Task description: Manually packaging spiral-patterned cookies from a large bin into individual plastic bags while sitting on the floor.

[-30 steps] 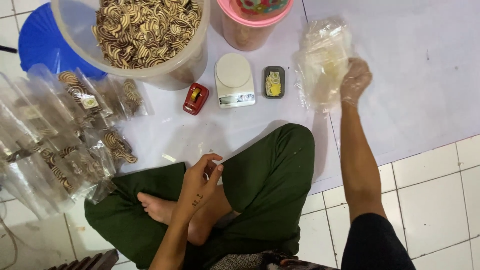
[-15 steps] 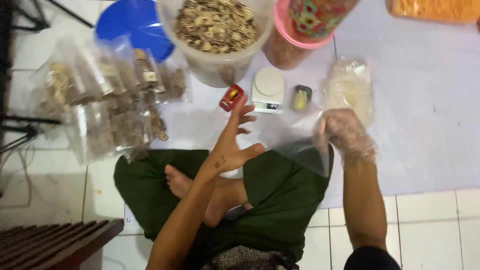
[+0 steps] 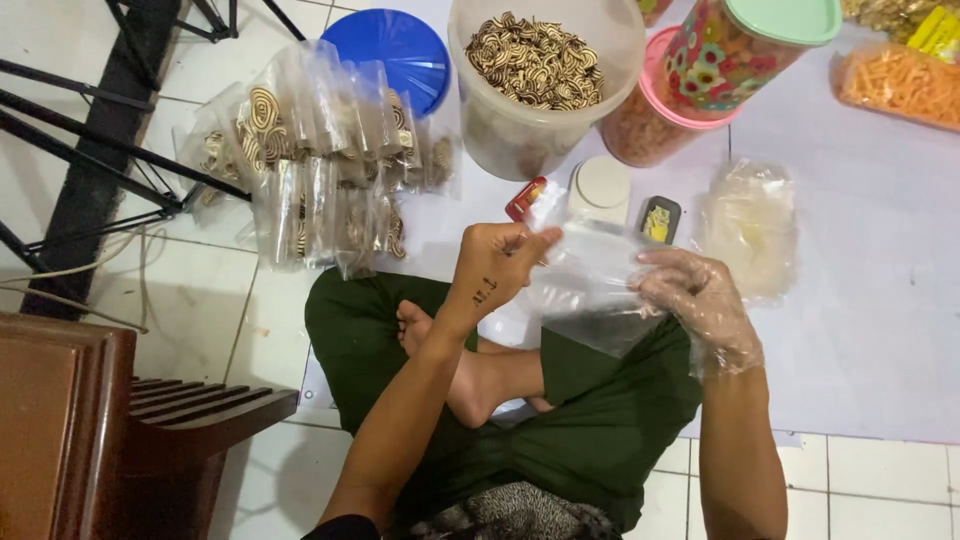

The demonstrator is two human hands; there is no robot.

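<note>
Hands (image 3: 500, 262) pinching clear bag (image 3: 590, 290).

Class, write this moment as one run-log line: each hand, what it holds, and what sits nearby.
left hand: pinches clear bag | right hand: gloved, grips the bag's other side | nearby: tub of striped snacks, small scale, stack of empty bags

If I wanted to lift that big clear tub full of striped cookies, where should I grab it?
Probably by the rim, from above with a hand on each side: the cookie tub stands upright, open-topped and wide, and the pink jar and packed bags crowd its sides.
</note>
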